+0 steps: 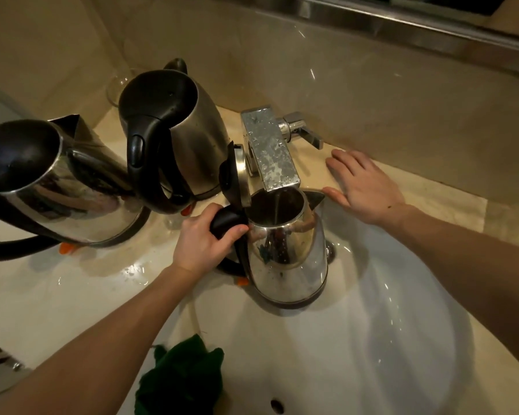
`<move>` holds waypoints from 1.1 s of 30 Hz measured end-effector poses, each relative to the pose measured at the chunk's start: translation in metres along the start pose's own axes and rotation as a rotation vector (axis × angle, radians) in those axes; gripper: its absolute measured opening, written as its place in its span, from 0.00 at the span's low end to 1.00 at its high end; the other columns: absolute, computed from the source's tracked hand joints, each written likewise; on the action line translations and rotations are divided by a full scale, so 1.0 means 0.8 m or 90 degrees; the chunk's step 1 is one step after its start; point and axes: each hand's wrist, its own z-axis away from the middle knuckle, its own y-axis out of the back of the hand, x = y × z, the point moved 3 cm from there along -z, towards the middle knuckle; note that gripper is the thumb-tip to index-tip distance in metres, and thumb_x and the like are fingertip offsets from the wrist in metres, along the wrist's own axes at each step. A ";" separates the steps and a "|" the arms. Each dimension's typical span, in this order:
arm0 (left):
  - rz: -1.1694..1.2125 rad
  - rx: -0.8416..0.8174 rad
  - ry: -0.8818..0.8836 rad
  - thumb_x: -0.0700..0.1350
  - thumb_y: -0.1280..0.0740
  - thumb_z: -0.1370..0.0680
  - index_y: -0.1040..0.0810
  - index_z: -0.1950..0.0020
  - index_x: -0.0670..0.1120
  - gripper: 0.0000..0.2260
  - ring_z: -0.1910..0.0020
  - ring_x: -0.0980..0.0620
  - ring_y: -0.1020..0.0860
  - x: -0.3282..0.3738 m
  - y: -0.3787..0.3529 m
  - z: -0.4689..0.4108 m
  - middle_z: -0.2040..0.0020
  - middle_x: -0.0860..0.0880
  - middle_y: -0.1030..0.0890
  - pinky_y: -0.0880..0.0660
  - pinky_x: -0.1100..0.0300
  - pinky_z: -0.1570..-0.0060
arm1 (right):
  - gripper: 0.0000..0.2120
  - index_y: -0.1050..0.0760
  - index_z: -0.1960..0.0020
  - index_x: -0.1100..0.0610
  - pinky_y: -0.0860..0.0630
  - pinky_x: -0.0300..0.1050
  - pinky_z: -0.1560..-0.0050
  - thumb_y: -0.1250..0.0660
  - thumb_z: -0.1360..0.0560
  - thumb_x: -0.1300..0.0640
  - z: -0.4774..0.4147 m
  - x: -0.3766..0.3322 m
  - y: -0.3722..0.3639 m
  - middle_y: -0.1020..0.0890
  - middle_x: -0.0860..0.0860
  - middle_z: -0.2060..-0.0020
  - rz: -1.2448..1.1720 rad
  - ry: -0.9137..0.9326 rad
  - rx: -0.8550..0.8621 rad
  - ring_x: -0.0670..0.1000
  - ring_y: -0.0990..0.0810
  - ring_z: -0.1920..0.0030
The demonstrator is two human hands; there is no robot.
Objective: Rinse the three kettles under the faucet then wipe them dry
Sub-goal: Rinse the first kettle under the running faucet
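Left grip [205, 244] clasps the kettle [288, 265] by its handle under the faucet [270, 151] — right grip [366, 187] lies wide and flat on the table [449, 202].

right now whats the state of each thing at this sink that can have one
kettle under the faucet, lid open, upright, water running in
faucet, running thinly
middle kettle, lid shut, on the counter
left kettle, lid shut, on the counter
left hand, grips the open kettle's handle
right hand, flat on the counter
green cloth, crumpled at the sink rim
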 end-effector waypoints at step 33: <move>0.005 0.033 -0.063 0.59 0.36 0.28 0.22 0.50 0.40 0.22 0.61 0.58 0.26 0.001 -0.002 0.003 0.58 0.54 0.23 0.32 0.80 0.57 | 0.32 0.38 0.25 0.53 0.37 0.51 0.31 0.55 0.20 0.34 0.000 0.007 0.002 0.34 0.50 0.27 -0.042 -0.012 0.061 0.55 0.36 0.33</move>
